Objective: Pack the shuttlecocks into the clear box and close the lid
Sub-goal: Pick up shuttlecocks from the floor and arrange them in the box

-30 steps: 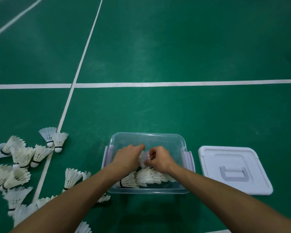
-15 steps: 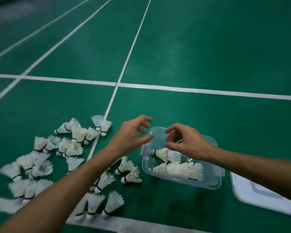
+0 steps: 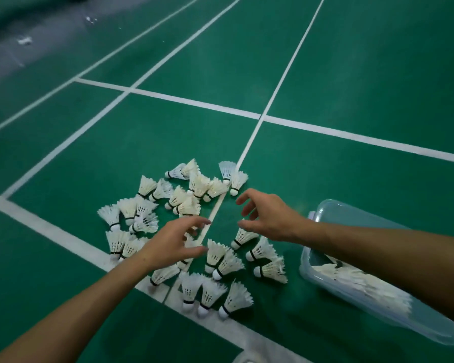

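Note:
Several white feather shuttlecocks [image 3: 184,203] lie scattered on the green court floor at the middle of the view. My left hand [image 3: 172,243] hovers over the near part of the pile, fingers spread and holding nothing. My right hand [image 3: 269,214] hangs open just right of the pile, above a shuttlecock [image 3: 243,237]. The clear box [image 3: 323,218] stands at the right edge, partly behind my right forearm, with several shuttlecocks [image 3: 357,282] lying inside. The lid is out of view.
White court lines [image 3: 249,146] cross the green floor, one running under the pile. A grey strip of floor [image 3: 24,45] with small white scraps lies at the far left.
Both hands have left the box and swung left over the loose pile, fingers now spread. The view has turned left, so the box sits at the right edge and the lid has dropped out.

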Demonstrator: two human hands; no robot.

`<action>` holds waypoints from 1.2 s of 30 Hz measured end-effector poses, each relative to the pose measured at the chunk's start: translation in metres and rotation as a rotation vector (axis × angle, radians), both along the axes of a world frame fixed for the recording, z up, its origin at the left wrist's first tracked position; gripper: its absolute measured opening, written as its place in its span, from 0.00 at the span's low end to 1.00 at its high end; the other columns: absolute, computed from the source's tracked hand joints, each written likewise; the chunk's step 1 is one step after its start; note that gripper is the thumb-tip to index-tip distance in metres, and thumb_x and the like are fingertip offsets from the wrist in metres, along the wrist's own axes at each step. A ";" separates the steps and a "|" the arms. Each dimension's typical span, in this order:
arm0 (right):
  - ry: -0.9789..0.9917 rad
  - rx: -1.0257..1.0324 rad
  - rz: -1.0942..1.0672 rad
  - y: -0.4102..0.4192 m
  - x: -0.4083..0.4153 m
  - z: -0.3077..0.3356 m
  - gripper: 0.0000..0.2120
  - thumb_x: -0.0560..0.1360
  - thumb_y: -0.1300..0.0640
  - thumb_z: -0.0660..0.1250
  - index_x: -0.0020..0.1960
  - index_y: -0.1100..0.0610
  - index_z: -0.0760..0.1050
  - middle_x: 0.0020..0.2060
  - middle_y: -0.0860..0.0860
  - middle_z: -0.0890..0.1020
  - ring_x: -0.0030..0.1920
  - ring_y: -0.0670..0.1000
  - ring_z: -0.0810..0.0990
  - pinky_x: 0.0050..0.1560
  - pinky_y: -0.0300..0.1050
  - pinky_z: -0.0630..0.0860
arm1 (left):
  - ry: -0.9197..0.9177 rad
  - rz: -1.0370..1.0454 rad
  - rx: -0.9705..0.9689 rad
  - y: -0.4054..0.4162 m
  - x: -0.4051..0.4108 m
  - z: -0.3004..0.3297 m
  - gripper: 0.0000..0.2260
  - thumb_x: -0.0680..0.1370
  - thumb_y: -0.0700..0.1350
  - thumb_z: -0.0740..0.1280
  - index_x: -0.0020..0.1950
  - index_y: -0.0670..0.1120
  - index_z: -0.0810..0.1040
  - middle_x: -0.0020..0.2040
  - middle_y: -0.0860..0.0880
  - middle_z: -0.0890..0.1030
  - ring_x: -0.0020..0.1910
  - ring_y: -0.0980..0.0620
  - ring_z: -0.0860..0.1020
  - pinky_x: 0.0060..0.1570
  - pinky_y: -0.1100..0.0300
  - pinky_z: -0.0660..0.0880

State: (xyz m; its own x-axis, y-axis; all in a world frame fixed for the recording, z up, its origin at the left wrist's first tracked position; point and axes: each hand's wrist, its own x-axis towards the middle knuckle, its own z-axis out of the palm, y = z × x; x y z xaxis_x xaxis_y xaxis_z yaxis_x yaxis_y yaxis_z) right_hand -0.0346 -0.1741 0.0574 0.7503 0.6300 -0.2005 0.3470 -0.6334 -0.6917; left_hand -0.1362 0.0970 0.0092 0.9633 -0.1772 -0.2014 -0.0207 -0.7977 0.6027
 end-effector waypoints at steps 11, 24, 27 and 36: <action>0.007 -0.315 -0.040 -0.003 0.019 -0.073 0.25 0.79 0.51 0.74 0.72 0.54 0.70 0.60 0.54 0.81 0.60 0.56 0.80 0.62 0.53 0.79 | -0.081 -0.474 0.396 -0.057 0.033 -0.060 0.26 0.73 0.69 0.71 0.70 0.66 0.73 0.68 0.55 0.72 0.63 0.52 0.75 0.71 0.50 0.65; -0.069 -0.159 0.001 0.006 0.026 -0.048 0.21 0.79 0.60 0.70 0.69 0.47 0.72 0.51 0.52 0.83 0.49 0.52 0.82 0.50 0.52 0.82 | -0.217 -0.269 -0.036 -0.048 0.036 -0.063 0.18 0.73 0.64 0.73 0.44 0.50 0.79 0.56 0.55 0.75 0.42 0.56 0.79 0.46 0.60 0.81; -0.101 -0.084 -0.044 -0.031 0.026 -0.006 0.20 0.78 0.59 0.73 0.68 0.50 0.74 0.47 0.47 0.80 0.46 0.48 0.79 0.48 0.43 0.76 | -0.321 -0.254 -0.096 -0.063 0.047 -0.028 0.16 0.73 0.63 0.72 0.45 0.50 0.82 0.54 0.55 0.79 0.43 0.60 0.80 0.48 0.68 0.79; -0.160 -0.001 -0.368 -0.195 -0.018 0.093 0.20 0.73 0.59 0.76 0.63 0.49 0.78 0.45 0.47 0.83 0.43 0.47 0.84 0.50 0.45 0.82 | -0.560 -0.454 -0.197 -0.188 0.082 0.071 0.14 0.75 0.55 0.74 0.43 0.45 0.80 0.39 0.52 0.79 0.36 0.50 0.77 0.36 0.52 0.78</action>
